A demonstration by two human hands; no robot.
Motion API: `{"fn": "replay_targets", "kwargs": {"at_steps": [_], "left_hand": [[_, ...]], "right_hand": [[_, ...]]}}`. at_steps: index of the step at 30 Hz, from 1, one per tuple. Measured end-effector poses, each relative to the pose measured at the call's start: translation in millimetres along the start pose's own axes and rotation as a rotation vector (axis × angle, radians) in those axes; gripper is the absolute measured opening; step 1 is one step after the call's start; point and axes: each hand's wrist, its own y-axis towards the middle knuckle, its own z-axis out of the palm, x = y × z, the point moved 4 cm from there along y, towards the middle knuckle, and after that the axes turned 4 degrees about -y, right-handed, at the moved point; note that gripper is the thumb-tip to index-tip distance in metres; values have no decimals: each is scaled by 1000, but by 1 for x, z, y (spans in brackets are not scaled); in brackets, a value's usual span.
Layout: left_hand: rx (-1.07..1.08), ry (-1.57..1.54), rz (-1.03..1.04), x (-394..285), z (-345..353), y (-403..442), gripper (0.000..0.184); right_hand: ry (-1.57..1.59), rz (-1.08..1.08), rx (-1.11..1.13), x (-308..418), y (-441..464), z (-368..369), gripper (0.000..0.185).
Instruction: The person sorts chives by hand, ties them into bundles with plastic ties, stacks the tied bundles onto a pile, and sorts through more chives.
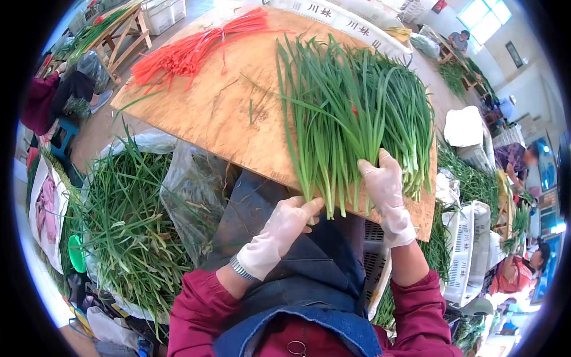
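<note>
While the left hand (284,221), in a thin whitish glove, pinches the pale lower ends of a few long, flat-leaved green stalks (333,113) between thumb and forefinger, the right hand (385,184), gloved alike, has its thumb and fingers closed round the base of another clump. Spread on the light-brown wooden bench (202,116), the stalks lie just beyond both hands, leaves pointing away and cut ends toward the person. The two hands are apart, with the lower ends of several stalks between them.

Judging by this grip, the step in hand is one of gathering and evening out the stalks at their bases. Near the left hand the stems lie looser and their ends are uneven, some reaching past the bench edge; beyond and to the right of the right hand they are packed more thickly.

Any next move calls for a light pinch low on the stems, so that the leaves don't bend or tangle, and for the right hand to steady its clump as the left draws strays in line. Pulling too hard could drag neighbouring leaves askew.

Far beyond the left hand, on the same bench, lies a loose bundle of thin red plastic strips (199,50), touched by neither hand. Left of the left hand, below the bench top, is a heap of loose, tangled greens (134,208) beside a clear plastic bag (190,190).
</note>
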Motion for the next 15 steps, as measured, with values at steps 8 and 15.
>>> {"fn": "replay_targets", "kwargs": {"at_steps": [8, 15], "left_hand": [[27, -233, -29, -7, 18, 3, 37], [-99, -48, 70, -24, 7, -29, 22]], "right_hand": [[104, 148, 36, 10, -8, 26, 28], [391, 370, 242, 40, -33, 44, 33]]}}
